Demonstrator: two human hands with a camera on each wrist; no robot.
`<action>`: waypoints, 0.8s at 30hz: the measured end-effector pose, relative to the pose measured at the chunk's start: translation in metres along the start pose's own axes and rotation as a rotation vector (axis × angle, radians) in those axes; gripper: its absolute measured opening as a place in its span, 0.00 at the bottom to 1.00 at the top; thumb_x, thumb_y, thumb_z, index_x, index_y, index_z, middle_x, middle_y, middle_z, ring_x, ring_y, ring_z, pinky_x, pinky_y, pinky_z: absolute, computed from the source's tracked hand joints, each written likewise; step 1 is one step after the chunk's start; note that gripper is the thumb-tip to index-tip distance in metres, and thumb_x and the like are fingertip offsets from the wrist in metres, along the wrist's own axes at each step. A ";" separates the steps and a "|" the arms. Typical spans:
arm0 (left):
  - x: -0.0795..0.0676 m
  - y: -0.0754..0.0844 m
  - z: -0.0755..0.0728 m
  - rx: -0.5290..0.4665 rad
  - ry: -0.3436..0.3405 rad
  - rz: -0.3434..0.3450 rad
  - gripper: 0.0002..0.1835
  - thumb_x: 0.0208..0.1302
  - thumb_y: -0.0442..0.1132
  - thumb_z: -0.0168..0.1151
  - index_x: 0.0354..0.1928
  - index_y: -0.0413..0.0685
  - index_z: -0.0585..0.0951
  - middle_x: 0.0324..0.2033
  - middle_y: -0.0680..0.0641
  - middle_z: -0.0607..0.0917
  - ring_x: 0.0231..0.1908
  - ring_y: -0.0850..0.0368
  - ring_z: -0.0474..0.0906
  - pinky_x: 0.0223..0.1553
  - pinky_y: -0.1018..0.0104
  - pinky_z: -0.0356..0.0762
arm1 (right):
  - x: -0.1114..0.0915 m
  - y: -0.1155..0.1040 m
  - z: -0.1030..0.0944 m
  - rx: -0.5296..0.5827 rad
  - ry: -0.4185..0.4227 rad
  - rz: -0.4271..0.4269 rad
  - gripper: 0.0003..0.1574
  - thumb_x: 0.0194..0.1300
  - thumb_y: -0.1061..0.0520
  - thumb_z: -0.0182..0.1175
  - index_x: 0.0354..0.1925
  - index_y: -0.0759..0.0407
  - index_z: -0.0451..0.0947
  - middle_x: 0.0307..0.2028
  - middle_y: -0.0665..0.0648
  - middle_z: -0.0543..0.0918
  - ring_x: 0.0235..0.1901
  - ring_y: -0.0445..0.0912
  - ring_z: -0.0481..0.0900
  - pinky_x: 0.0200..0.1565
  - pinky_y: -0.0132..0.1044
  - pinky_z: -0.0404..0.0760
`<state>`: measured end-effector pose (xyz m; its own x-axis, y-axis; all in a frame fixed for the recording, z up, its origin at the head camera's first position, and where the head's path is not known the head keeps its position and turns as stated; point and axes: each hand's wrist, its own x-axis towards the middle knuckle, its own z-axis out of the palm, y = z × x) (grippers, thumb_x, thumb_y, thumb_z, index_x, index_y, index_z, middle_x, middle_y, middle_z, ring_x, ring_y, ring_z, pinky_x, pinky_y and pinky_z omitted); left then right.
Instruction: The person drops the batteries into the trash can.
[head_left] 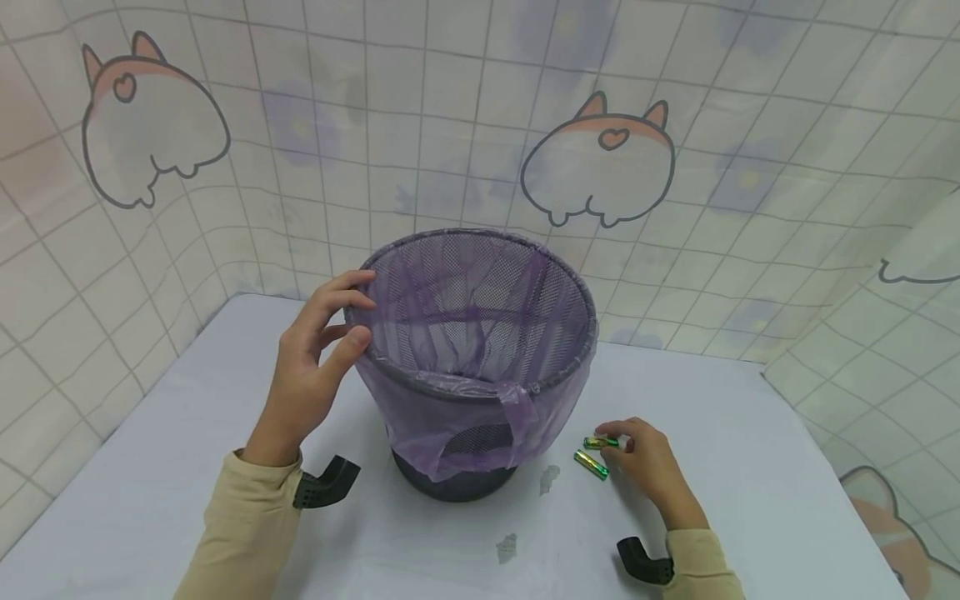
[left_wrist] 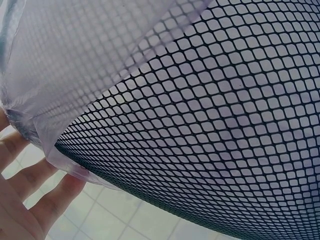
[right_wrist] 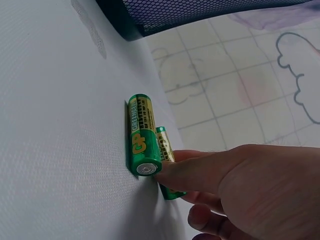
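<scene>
A round black mesh wastebasket (head_left: 453, 492) stands upright, lined with a translucent purple bag (head_left: 480, 333) folded over its rim. My left hand (head_left: 303, 367) rests on the basket's left rim, fingers spread and thumb lower on the outside; the left wrist view shows those fingers (left_wrist: 55, 200) against the bag's edge. Right of the basket, my right hand (head_left: 648, 458) pinches a green battery (head_left: 600, 442) between thumb and fingers, low over the table. Another green battery (right_wrist: 142, 135) lies just beside it on the white surface, partly covering the pinched one in the right wrist view.
The white table (head_left: 720, 400) meets a tile-patterned curtain (head_left: 450, 117) with cartoon drawings at the back and sides. Two grey worn patches (head_left: 507, 548) mark the tabletop before the basket. A black curved mount (head_left: 327, 483) sits on each wrist.
</scene>
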<state>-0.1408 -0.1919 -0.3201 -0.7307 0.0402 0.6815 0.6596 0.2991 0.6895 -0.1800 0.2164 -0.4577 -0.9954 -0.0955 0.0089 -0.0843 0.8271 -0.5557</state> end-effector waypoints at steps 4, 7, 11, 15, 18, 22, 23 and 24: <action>0.000 0.001 0.000 0.002 -0.001 0.001 0.13 0.67 0.34 0.53 0.52 0.40 0.75 0.65 0.50 0.72 0.68 0.55 0.65 0.53 0.71 0.72 | 0.000 0.000 0.000 0.001 -0.010 0.008 0.15 0.56 0.65 0.67 0.44 0.57 0.85 0.39 0.55 0.82 0.32 0.45 0.69 0.31 0.33 0.68; 0.000 0.001 0.000 0.007 -0.002 0.003 0.13 0.67 0.34 0.53 0.52 0.41 0.75 0.65 0.50 0.72 0.68 0.56 0.65 0.53 0.71 0.71 | 0.000 0.000 -0.001 0.000 -0.014 0.012 0.14 0.56 0.64 0.67 0.43 0.57 0.85 0.39 0.55 0.82 0.33 0.45 0.69 0.32 0.34 0.68; 0.000 0.001 0.000 0.004 -0.004 0.005 0.13 0.67 0.33 0.53 0.52 0.40 0.75 0.66 0.49 0.72 0.68 0.56 0.65 0.53 0.71 0.71 | 0.000 -0.001 -0.001 -0.002 -0.016 0.013 0.14 0.56 0.64 0.67 0.43 0.57 0.85 0.39 0.56 0.82 0.33 0.46 0.69 0.33 0.35 0.68; 0.000 0.000 0.000 0.001 -0.004 0.004 0.13 0.66 0.33 0.53 0.52 0.40 0.75 0.65 0.49 0.72 0.68 0.55 0.65 0.53 0.71 0.72 | -0.001 0.000 -0.001 -0.006 -0.015 0.013 0.14 0.56 0.63 0.67 0.43 0.57 0.85 0.39 0.56 0.82 0.33 0.46 0.70 0.32 0.35 0.68; 0.000 0.000 0.000 0.006 -0.003 0.008 0.13 0.67 0.33 0.52 0.52 0.39 0.75 0.65 0.48 0.72 0.68 0.55 0.65 0.53 0.71 0.72 | -0.001 0.000 -0.002 -0.010 -0.006 0.013 0.14 0.56 0.63 0.67 0.44 0.56 0.85 0.39 0.56 0.82 0.33 0.46 0.70 0.32 0.35 0.68; 0.000 0.000 0.000 0.002 -0.003 0.000 0.14 0.66 0.34 0.53 0.52 0.38 0.75 0.65 0.50 0.72 0.68 0.54 0.65 0.53 0.71 0.72 | 0.000 0.000 -0.003 -0.014 0.004 0.006 0.14 0.57 0.61 0.67 0.44 0.55 0.85 0.38 0.56 0.82 0.33 0.46 0.70 0.33 0.35 0.69; 0.000 0.000 0.000 0.001 -0.003 -0.002 0.14 0.66 0.34 0.53 0.52 0.38 0.75 0.66 0.50 0.72 0.68 0.54 0.65 0.53 0.71 0.72 | 0.000 0.000 -0.004 -0.014 0.005 0.004 0.14 0.57 0.61 0.67 0.44 0.55 0.85 0.38 0.55 0.82 0.33 0.46 0.70 0.33 0.36 0.68; 0.000 0.000 0.000 -0.004 -0.004 -0.006 0.14 0.66 0.34 0.53 0.52 0.38 0.75 0.66 0.50 0.72 0.68 0.54 0.64 0.53 0.71 0.73 | 0.000 0.000 -0.004 -0.016 0.008 0.002 0.14 0.57 0.61 0.68 0.44 0.55 0.85 0.38 0.55 0.82 0.34 0.46 0.70 0.34 0.36 0.69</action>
<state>-0.1403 -0.1921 -0.3198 -0.7352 0.0420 0.6766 0.6560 0.2957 0.6945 -0.1802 0.2186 -0.4542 -0.9959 -0.0893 0.0140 -0.0826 0.8359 -0.5426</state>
